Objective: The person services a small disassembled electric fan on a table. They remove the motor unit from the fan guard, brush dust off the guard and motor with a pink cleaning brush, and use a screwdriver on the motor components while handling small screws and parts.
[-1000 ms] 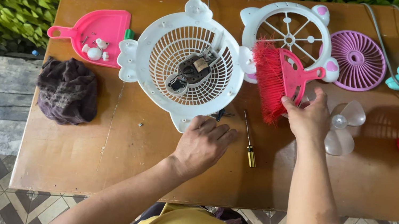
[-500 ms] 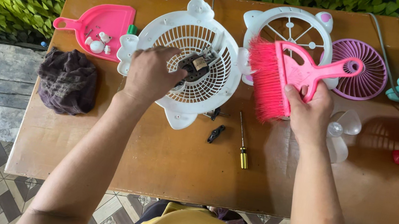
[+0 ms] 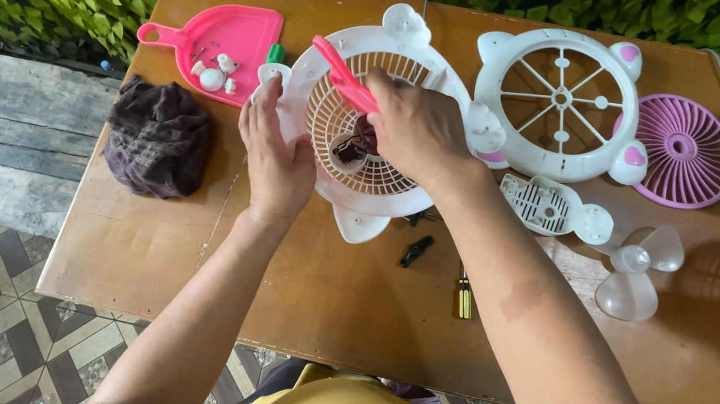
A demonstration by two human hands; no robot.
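Note:
A white round fan housing with a grille (image 3: 362, 188) lies on the wooden table (image 3: 286, 297). My left hand (image 3: 275, 159) rests flat against its left rim, steadying it. My right hand (image 3: 416, 129) is closed on a pink brush (image 3: 342, 77), handle pointing up and left, with the brush head down inside the grille over the dark motor part. The bristles are mostly hidden by my hand.
A pink dustpan (image 3: 222, 38) with small white parts and a dark cloth (image 3: 158, 139) lie left. A white front guard (image 3: 558, 94), purple grille (image 3: 685, 154), clear fan blade (image 3: 631, 272), small white cover (image 3: 550, 205), screwdriver (image 3: 464, 297), teal and red fans sit right.
My right hand carried the pink brush from the right over into the fan housing. My left hand slid from the grille's middle to its left rim.

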